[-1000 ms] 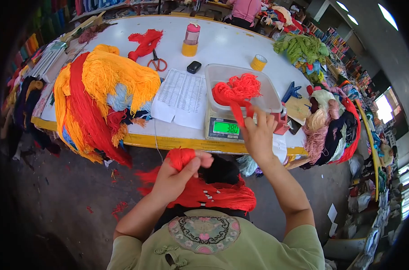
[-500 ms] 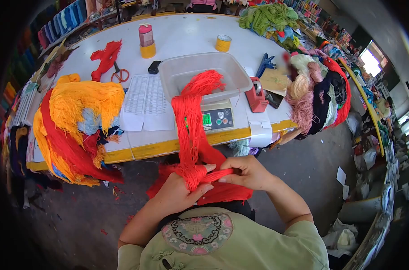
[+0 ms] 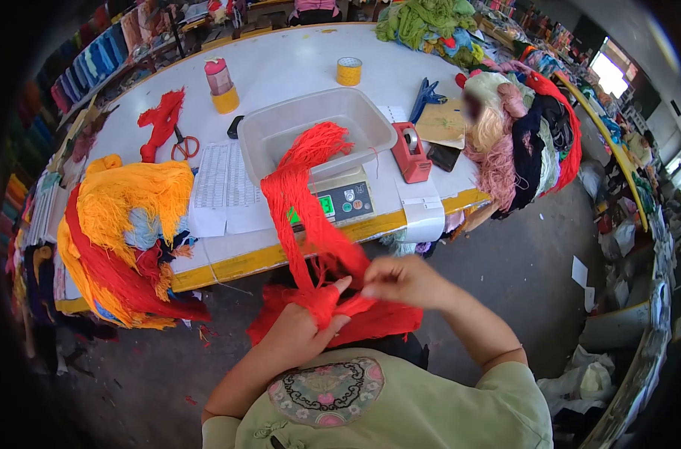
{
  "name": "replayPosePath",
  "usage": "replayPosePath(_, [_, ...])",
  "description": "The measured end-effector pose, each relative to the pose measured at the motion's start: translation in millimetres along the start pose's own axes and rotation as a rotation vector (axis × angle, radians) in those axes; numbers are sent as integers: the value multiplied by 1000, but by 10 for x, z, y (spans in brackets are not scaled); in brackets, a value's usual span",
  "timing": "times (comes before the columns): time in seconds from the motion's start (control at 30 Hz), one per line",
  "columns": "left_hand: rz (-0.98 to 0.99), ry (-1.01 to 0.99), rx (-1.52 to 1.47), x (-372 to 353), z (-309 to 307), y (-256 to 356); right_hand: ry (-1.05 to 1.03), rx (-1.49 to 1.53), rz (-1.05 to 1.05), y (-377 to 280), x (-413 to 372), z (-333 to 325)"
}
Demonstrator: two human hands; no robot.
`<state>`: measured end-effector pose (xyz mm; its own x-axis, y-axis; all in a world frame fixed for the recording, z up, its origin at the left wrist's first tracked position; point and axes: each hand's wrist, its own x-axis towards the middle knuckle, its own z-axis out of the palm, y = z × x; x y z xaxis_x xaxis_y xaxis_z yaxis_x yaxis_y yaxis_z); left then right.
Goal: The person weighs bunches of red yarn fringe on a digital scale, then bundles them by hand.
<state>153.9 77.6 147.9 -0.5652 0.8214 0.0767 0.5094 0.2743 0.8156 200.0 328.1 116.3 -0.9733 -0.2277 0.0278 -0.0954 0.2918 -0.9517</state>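
Observation:
Red yarn (image 3: 294,198) hangs from a grey plastic tub (image 3: 254,146) over the table's front edge and down to my hands. My left hand (image 3: 299,325) is closed around the gathered strands. Close beside it on the right, my right hand (image 3: 400,283) has its thumb and fingers pinched together at the yarn, slightly blurred; what they hold is too small to make out. More red yarn (image 3: 378,320) lies across my lap. Beneath the tub is a scale (image 3: 351,200) with a lit green display.
Yellow and red yarn (image 3: 134,194) droops over the table's left edge. Printed sheets (image 3: 220,176), scissors (image 3: 184,146), a pink bottle (image 3: 218,76), a red tape dispenser (image 3: 411,156) and a yellow tape roll (image 3: 348,72) lie on the table. Mixed yarn (image 3: 494,157) is heaped at right.
My right hand has risen slightly and its fingers have shifted along the yarn. The strands between my hands are more spread and looped. The camera view has shifted a little.

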Motion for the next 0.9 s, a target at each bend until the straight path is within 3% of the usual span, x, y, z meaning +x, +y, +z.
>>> replayPosePath(0.03, [-14, 14, -22, -22, -44, -1, -16, 204, 305, 20, 34, -206])
replayPosePath(0.07, [-28, 30, -44, -35, -80, 25, 134, 163, 220, 226, 55, -374])
replayPosePath(0.1, [-167, 11, -196, -49, -138, 144, 325, -241, 136, 482, 91, -608])
replayPosePath(0.13, [-139, 33, -170, -60, -132, 121, 513, -553, 95, 648, 127, -853])
replayPosePath(0.17, [-111, 56, -145, -84, -118, 67, 580, -791, 37, 888, 153, -1122])
replayPosePath(0.23, [-51, 106, -134, -83, -58, -4, 520, -946, -3, 1031, 174, -1396])
replayPosePath(0.37, [-31, 156, -160, -74, 10, -28, 431, -1006, 59, 1029, 194, -1495])
replayPosePath(0.47, [-89, 145, -191, -64, 15, -42, 494, -981, 33, 1120, 156, -1491])
replayPosePath(0.57, [-105, 192, -306, -61, 52, -97, 566, -911, 102, 1175, 112, -1412])
replayPosePath(0.67, [-122, 278, -451, -100, 44, -134, 801, -1119, -82, 1007, 60, -1151])
replayPosePath(0.73, [-55, 308, -482, 26, 102, -146, 778, -251, -90, 701, 121, -596])
replayPosePath(0.8, [44, 342, -408, 124, 110, -158, 452, 644, 80, 81, 100, -119])
replayPosePath(0.9, [50, 258, -314, 180, 25, -15, 279, 829, 16, -363, 116, 335])
